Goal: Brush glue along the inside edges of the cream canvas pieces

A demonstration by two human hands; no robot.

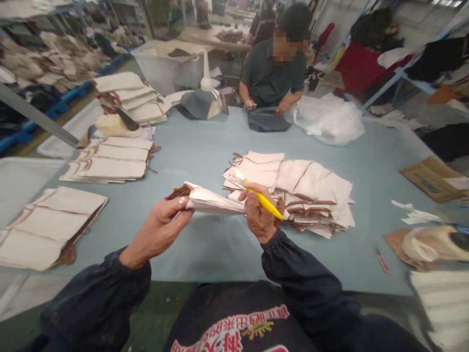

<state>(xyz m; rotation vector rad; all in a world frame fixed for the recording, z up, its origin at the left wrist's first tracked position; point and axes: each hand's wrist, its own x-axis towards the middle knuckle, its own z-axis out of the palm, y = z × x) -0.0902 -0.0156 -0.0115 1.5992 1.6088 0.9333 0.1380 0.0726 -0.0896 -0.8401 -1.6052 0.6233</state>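
Note:
My left hand [163,227] pinches one end of a cream piece [216,201], which looks like leather or fabric with a brown side. White smears show on its fingers. My right hand [261,212] grips a brush [269,204] with a yellow handle, its whitish bristles pointing up and left. The fingers of that hand also meet the piece's far end; how firmly they hold it I cannot tell. Right behind my right hand lies a stack of similar cream pieces with brown edges [311,183], spread over one another on the blue-grey table [198,151].
More cream stacks [113,159] line the left side. To the right are a pink-handled tool [383,260], a pale plastic container [427,243] and a cardboard box [436,178]. Across the table a co-worker [274,73] handles a dark piece [269,121] beside a clear plastic bag [330,120].

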